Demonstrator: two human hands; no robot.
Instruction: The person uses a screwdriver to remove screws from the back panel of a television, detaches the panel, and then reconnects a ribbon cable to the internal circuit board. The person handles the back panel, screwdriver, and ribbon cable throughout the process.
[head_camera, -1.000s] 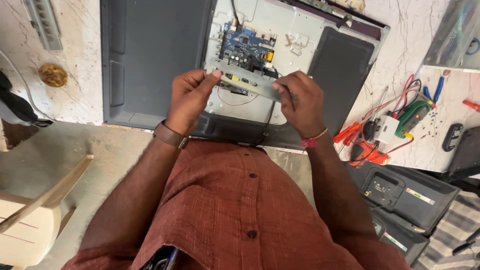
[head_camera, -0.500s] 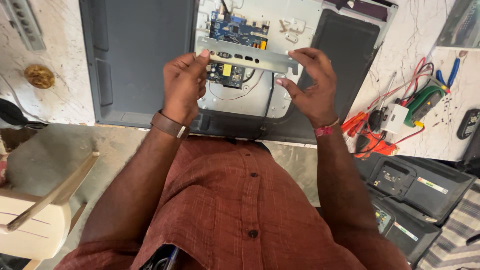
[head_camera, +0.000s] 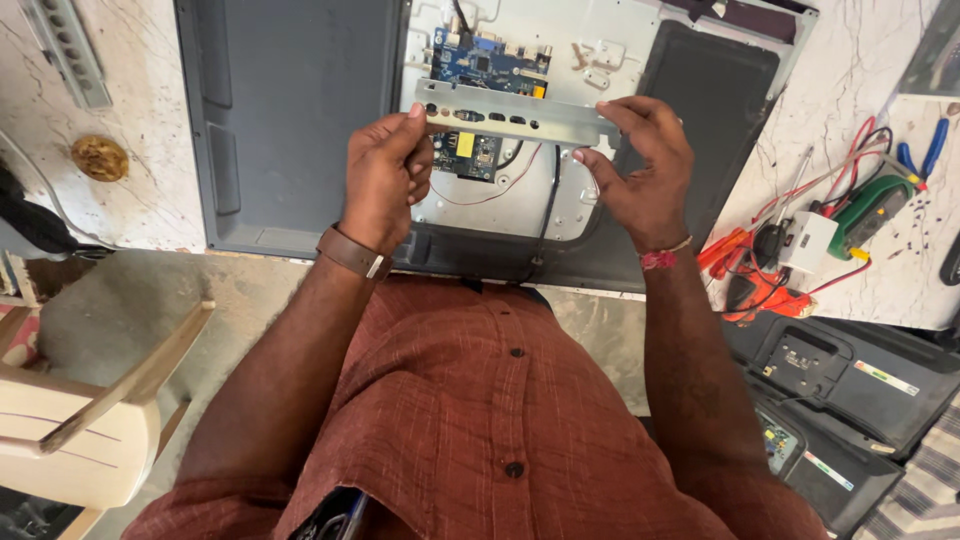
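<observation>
While both hands grip its ends, left hand (head_camera: 385, 175) and right hand (head_camera: 640, 170), the metal port bracket (head_camera: 515, 115) hovers upper centre over the blue circuit board (head_camera: 490, 65). Judged light, stiff, sharp-edged; best held by its ends.

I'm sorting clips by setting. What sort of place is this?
Probably an electronics repair bench: an opened flat screen with its blue circuit board bared, pliers and test leads alongside, more dismantled sets stacked nearby.
</observation>
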